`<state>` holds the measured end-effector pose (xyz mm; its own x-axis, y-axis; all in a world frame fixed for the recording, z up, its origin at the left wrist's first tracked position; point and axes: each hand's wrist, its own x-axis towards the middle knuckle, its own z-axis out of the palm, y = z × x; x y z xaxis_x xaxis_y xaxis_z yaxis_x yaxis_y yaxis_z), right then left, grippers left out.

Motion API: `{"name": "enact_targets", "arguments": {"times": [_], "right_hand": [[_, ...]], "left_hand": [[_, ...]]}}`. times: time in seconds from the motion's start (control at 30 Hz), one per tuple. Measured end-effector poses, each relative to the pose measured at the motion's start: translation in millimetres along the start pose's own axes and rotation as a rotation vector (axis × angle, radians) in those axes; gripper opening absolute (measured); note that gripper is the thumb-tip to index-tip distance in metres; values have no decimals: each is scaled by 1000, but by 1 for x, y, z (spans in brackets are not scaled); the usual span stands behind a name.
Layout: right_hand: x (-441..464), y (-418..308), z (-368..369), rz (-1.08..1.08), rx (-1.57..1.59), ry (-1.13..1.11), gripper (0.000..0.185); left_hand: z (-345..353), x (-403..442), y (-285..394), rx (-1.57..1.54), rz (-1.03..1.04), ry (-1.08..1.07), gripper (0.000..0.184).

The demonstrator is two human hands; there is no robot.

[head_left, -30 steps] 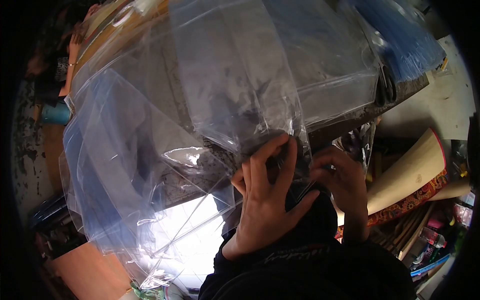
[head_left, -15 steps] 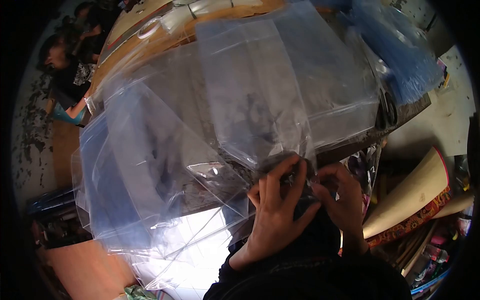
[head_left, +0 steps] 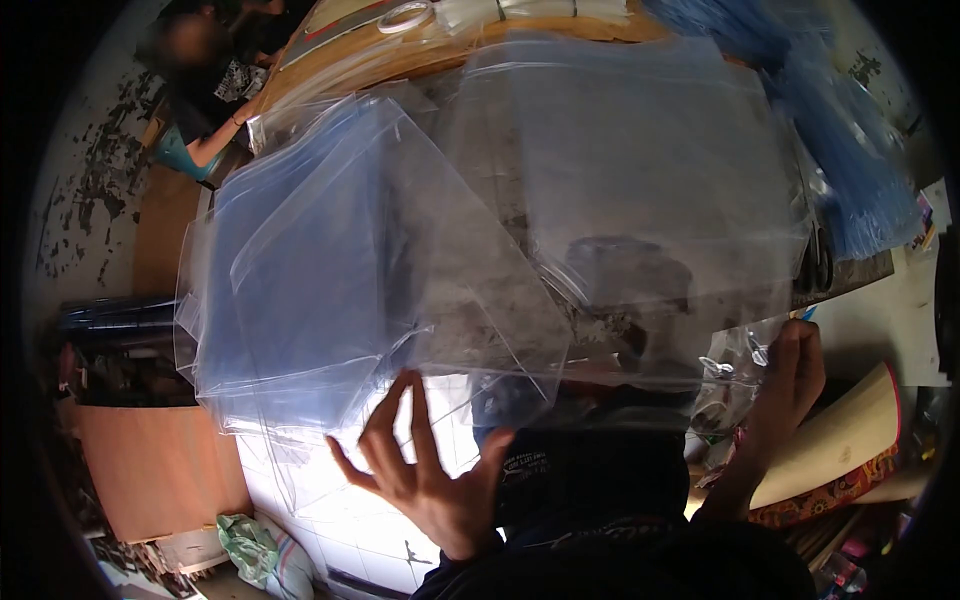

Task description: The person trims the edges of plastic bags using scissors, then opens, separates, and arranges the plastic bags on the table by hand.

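Observation:
Clear plastic sheets [head_left: 650, 160] lie across the dark table, their front edge hanging over my lap. At the right front corner of the sheet, my right hand [head_left: 795, 375] has its fingers pinched together on the plastic. My left hand [head_left: 430, 480] is open with fingers spread, just below the front edge of a second pile of clear plastic sheets [head_left: 300, 270] on the left. Its fingertips come up close to that plastic; whether they touch it I cannot tell.
Black-handled scissors [head_left: 820, 260] lie at the table's right end, beside a bundle of bluish plastic [head_left: 850, 170]. A tape roll [head_left: 407, 16] is at the back. Another person [head_left: 205, 110] sits at far left. A rolled mat [head_left: 840, 450] stands at lower right.
My hands have come apart: the right moved right and up to the sheet's corner, the left moved left and spread its fingers. The upper sheet now lies flatter and wider across the right side.

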<state>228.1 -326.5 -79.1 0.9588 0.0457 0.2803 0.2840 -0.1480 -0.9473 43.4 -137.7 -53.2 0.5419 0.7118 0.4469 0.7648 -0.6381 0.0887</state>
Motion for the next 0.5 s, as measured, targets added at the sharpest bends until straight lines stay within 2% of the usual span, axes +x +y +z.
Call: {"name": "enact_targets", "arguments": {"times": [0.17, 0.23, 0.33, 0.37, 0.4, 0.47, 0.5], "right_hand": [[6, 4, -26, -21, -161, -55, 14], [4, 8, -26, -39, -192, -47, 14], [2, 9, -23, -41, -228, -43, 13], [1, 8, -23, -22, -236, -47, 13], [1, 8, -22, -24, -235, -45, 13], [0, 8, -22, 23, -268, -33, 12], [0, 7, -22, 20, -268, -27, 12]], "left_hand": [[7, 7, 20, -191, 111, -12, 62], [14, 6, 27, -667, 142, 54, 53], [14, -1, 41, -800, 185, 49, 51], [19, -3, 43, -939, 207, 8, 51], [18, -5, 45, -949, 240, 2, 40], [21, -4, 52, -946, 325, 78, 52], [22, -4, 54, -950, 329, 81, 52]]}}
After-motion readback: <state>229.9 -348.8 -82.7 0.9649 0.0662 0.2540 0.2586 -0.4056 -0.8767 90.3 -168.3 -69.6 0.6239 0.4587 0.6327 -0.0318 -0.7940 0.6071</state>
